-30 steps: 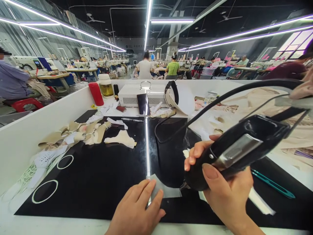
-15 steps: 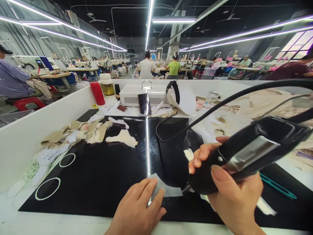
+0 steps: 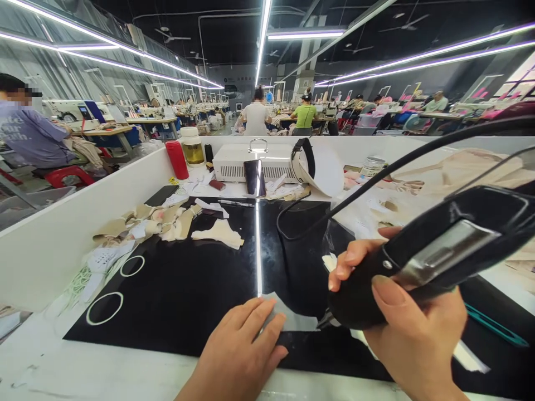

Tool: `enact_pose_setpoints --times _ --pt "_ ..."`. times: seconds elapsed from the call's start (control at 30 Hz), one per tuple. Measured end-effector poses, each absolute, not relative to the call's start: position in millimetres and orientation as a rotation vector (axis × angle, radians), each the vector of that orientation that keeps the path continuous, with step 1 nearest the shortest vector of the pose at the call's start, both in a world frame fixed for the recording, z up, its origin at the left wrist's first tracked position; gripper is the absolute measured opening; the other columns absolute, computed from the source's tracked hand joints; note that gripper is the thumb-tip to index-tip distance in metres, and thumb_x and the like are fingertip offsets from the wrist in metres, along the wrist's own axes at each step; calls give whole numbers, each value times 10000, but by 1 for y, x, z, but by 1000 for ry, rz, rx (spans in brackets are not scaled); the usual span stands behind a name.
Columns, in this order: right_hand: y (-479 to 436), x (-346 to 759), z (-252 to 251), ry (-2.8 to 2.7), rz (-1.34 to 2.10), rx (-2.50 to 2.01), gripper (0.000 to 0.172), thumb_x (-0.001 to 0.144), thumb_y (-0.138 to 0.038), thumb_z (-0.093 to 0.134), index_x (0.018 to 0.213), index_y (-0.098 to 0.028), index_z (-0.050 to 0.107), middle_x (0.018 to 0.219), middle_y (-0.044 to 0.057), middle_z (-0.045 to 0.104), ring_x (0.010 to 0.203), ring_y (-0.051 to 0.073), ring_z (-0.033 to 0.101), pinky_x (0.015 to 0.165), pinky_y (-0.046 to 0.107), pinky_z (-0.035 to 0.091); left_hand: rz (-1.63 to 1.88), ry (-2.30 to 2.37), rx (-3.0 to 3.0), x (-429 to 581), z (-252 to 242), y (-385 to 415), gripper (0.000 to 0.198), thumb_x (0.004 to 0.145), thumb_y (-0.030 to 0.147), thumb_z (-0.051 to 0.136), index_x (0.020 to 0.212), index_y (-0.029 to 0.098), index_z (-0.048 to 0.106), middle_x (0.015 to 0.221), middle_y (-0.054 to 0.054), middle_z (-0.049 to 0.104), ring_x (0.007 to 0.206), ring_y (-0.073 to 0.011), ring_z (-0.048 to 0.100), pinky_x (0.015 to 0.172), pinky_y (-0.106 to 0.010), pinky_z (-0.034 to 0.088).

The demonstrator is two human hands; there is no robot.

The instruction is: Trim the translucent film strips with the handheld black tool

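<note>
White-topped, the table [image 3: 146, 370] is partly covered by a black mat [image 3: 179, 301], on which the work is best kept flat. Over its right half a black tool [image 3: 453, 250] is held tilted, nose down and to the left; its weight is best borne by the palm, so that the angle can be held steady. A cable [image 3: 368, 181] is arched behind it and looped on the mat, and should be left slack. The tool's body is grasped by the right hand [image 3: 418, 328], with the thumb laid along the near side. By the left hand [image 3: 244, 345] nothing is gripped: its fingers are laid over the sheet. That grey sheet [image 3: 298, 323] is placed near the mat's front edge, partly hidden by those fingers; it should be pressed evenly, fingertips clear of the tip's line. Finally, the tip [image 3: 328, 321] is set at the sheet's right corner; whether contact is made cannot be told, so slow, light guiding is advised
</note>
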State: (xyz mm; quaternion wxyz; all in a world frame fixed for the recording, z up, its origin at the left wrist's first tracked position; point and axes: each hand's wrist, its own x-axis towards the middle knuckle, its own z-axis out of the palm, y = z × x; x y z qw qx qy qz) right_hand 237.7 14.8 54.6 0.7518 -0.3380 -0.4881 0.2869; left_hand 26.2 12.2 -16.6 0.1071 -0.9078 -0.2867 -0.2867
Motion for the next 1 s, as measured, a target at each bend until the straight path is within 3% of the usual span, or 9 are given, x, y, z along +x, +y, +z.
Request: enact_pose_setpoints --times 0.2,0.4,0.53,0.67,1.0 --pt "17 210 57 -1064 773 -674 394 872 -358 830 1192 -293 609 862 -10 658 661 174 637 557 326 592 -909 -1202 -2761 -5 -4 1 310 1070 373 526 1265 173 660 1184 -91 749 1090 -249 725 933 -397 651" --pt "22 179 52 -1090 866 -611 377 888 -365 818 1196 -314 608 868 -19 654 667 163 641 579 318 572 -979 -1423 -2812 -17 -16 -9 244 895 220 762 1127 224 687 1161 -68 725 1087 -274 704 924 -436 641" --pt "23 169 49 -1100 888 -601 386 889 -354 815 1204 -323 595 869 -20 652 666 163 638 565 311 555 -1069 -1421 -2796 -14 -19 -10 126 955 213 679 1080 231 687 1145 -60 724 1075 -263 700 927 -438 629" --pt "24 167 48 -1112 864 -600 374 898 -355 805 1209 -319 600 868 -21 645 665 161 631 582 323 563 -1036 -1295 -2780 -16 -17 -10 173 1023 267 606 1168 232 695 1149 -69 728 1034 -254 705 886 -428 641" --pt "23 162 41 -1131 907 -592 400 894 -347 809 1231 -332 594 886 -12 643 690 166 631 624 340 582 -925 -1081 -2671 -26 -22 -16 236 1080 290 518 1147 228 735 1153 -56 769 1058 -235 735 918 -419 649"
